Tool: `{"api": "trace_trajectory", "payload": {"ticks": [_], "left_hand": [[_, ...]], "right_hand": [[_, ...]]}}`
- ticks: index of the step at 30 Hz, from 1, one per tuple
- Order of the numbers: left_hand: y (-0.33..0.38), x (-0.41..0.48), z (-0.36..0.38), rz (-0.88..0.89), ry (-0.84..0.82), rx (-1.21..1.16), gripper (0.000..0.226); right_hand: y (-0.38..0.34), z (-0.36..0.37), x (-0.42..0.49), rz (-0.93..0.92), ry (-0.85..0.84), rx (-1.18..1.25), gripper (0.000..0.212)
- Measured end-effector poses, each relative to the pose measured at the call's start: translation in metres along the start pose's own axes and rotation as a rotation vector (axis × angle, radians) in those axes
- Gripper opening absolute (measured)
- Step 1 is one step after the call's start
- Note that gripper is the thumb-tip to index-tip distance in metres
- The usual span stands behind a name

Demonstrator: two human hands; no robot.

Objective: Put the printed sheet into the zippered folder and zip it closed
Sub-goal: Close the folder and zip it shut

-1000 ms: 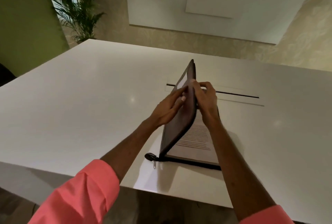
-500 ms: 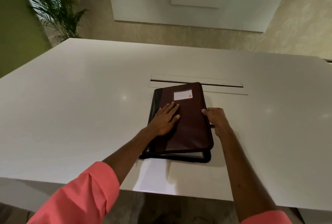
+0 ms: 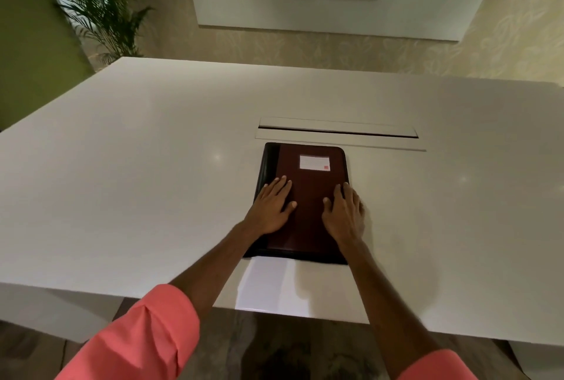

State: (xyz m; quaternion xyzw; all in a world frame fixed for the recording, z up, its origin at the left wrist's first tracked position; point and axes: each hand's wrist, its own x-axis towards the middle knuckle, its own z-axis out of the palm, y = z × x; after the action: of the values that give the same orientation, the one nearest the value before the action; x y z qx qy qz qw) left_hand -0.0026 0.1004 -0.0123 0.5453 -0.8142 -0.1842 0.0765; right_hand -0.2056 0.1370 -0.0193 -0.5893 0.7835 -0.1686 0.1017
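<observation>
A: Status?
B: Both palms flat, holding nothing. My left hand and right hand press the zippered folder shut on the white table. Long axis runs away from me.
A: Zipper pull?
B: Can't see it. Probably near-left corner, so left hand's closer.

- You have one view only, from the camera on your head; no second view shares the scene.
- It faces forward and down over the white table.
- It stands near: your forearms enter from the bottom edge.
- The wide angle also takes in the far wall.
</observation>
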Motion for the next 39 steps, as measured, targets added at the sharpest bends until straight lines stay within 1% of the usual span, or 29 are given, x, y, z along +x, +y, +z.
{"api": "trace_trajectory", "payload": {"ticks": [4, 7, 11, 15, 20, 22, 24, 25, 27, 28, 31, 34, 37, 39], "left_hand": [[-0.007, -0.010, -0.005, 0.006, 0.021, -0.060, 0.065], [-0.017, -0.024, -0.011, -0.013, 0.082, -0.145, 0.055], [-0.034, -0.051, -0.015, -0.034, 0.168, -0.249, 0.045], [-0.053, -0.082, -0.021, -0.006, 0.192, -0.302, 0.045], [-0.074, -0.121, -0.022, 0.050, 0.169, -0.382, 0.044], [-0.082, -0.136, -0.021, 0.072, 0.175, -0.420, 0.045], [-0.087, -0.147, -0.022, 0.079, 0.181, -0.412, 0.048], [-0.089, -0.152, -0.022, 0.080, 0.181, -0.395, 0.048], [-0.092, -0.160, -0.022, 0.058, 0.165, -0.352, 0.048], [-0.093, -0.163, -0.021, 0.050, 0.157, -0.332, 0.048], [-0.095, -0.168, -0.018, 0.083, 0.169, -0.274, 0.038], [-0.095, -0.168, -0.018, 0.105, 0.189, -0.242, 0.026], [-0.094, -0.167, -0.018, 0.093, 0.192, -0.225, 0.023], [-0.094, -0.166, -0.018, 0.090, 0.192, -0.221, 0.023]], "right_hand": [[-0.001, 0.006, -0.006, -0.023, -0.003, -0.057, 0.063], [-0.006, 0.009, -0.012, -0.057, 0.006, -0.043, 0.062], [-0.032, 0.023, -0.039, -0.137, 0.019, 0.019, 0.058], [-0.066, 0.041, -0.074, -0.201, 0.061, 0.067, 0.051], [-0.097, 0.057, -0.109, -0.218, 0.049, 0.158, 0.051], [-0.104, 0.062, -0.123, -0.226, 0.096, 0.191, 0.048], [-0.109, 0.065, -0.135, -0.239, 0.189, 0.218, 0.040], [-0.111, 0.066, -0.142, -0.245, 0.230, 0.232, 0.032], [-0.114, 0.068, -0.156, -0.269, 0.273, 0.260, 0.014], [-0.115, 0.069, -0.163, -0.293, 0.273, 0.263, 0.009], [-0.117, 0.071, -0.177, -0.331, 0.243, 0.217, 0.015], [-0.117, 0.072, -0.180, -0.329, 0.157, 0.159, 0.020], [-0.121, 0.072, -0.179, -0.320, 0.119, 0.118, 0.028], [-0.123, 0.074, -0.178, -0.294, 0.130, 0.099, 0.025]]}}
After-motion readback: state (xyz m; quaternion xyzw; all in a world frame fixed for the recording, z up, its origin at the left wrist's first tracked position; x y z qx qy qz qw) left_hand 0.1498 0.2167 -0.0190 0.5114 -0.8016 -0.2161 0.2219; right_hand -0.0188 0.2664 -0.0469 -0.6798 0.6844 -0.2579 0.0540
